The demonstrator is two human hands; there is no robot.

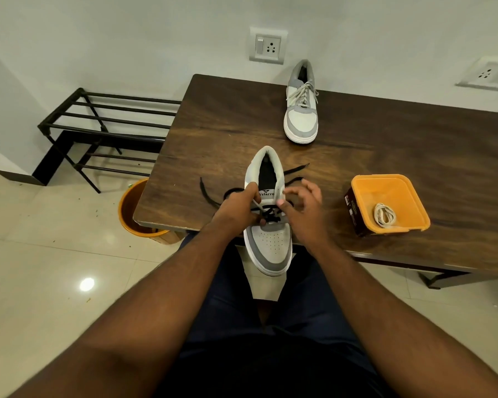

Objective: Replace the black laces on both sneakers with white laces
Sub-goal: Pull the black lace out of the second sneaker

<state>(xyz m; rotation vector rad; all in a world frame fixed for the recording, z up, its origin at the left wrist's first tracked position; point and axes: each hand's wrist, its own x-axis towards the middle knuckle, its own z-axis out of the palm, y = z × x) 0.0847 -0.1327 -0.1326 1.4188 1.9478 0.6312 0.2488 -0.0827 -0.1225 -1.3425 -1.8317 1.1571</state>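
Left hand [237,209]: grip pinching black lace [266,214] over sneaker [268,225].
Right hand [302,209]: grip pinching sneaker's eyelet edge, opposite.

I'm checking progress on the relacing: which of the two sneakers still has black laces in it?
The near sneaker at the table's front edge, between both hands; black lace crosses its eyelets. The far sneaker by the wall already has white laces.

Bare forearms [161,285], dark navy trousers [230,305].
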